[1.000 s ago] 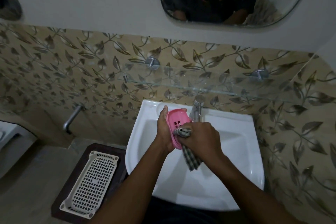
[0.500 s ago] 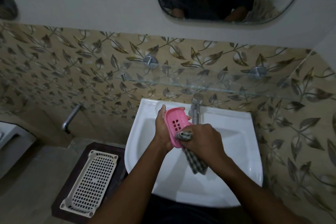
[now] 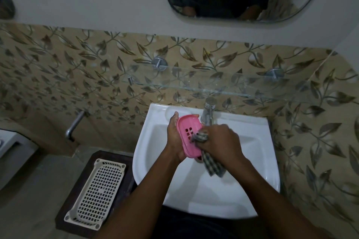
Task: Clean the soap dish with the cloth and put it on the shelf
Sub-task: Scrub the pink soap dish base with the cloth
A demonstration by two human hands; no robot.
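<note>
Head: left hand [image 3: 174, 138] grips soap dish [image 3: 186, 124], length toward wall [image 3: 77, 68]; right hand [image 3: 223, 141] clutches cloth [image 3: 213, 167].

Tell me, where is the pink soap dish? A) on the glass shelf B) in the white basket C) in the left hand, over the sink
C: the left hand grips the pink soap dish over the sink while the right hand presses the checked cloth to it.

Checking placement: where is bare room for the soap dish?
The glass shelf is bare between its two metal mounts; so is the sink right of the right hand. Crowded under the tap: left hand, soap dish, cloth.
</note>
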